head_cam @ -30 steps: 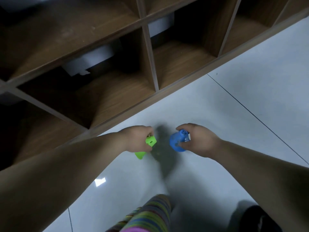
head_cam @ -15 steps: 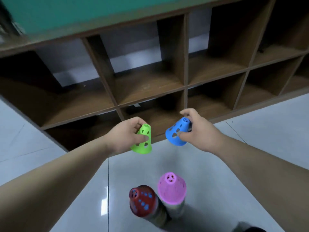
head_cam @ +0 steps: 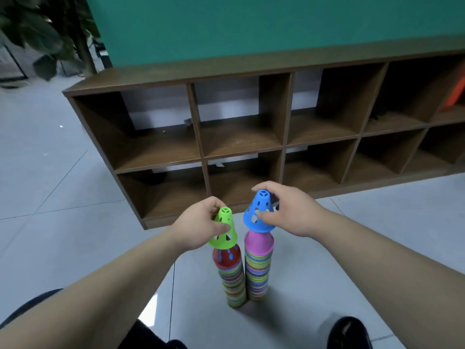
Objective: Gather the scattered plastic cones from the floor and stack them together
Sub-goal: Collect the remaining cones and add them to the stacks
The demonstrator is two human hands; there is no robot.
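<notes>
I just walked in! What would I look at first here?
Two tall towers of rainbow-coloured cones stand side by side on the floor. The left hand holds a green cone at the top of the left tower, and the right hand holds a blue cone at the top of the right tower. A brown cubby shelf stands behind.

Floor [head_cam: 50,172], lower centre of the frame: left stack [head_cam: 232,280] and right stack [head_cam: 259,270] are standing side by side, just beside each other.
Left cone [head_cam: 224,231] is sitting over the top of the left stack, with the left hand [head_cam: 198,227] gripping it from the left.
Right cone [head_cam: 259,212] is sitting over the top of the right stack, with the right hand [head_cam: 294,210] gripping it from the right.
Shelf unit [head_cam: 284,147] is standing behind both stacks, spanning mid-frame.
Wall panel [head_cam: 251,26] is rising behind the unit.
Plant [head_cam: 45,34] is standing in the upper left.
Shoe [head_cam: 349,332] is resting on the floor at the lower right.
</notes>
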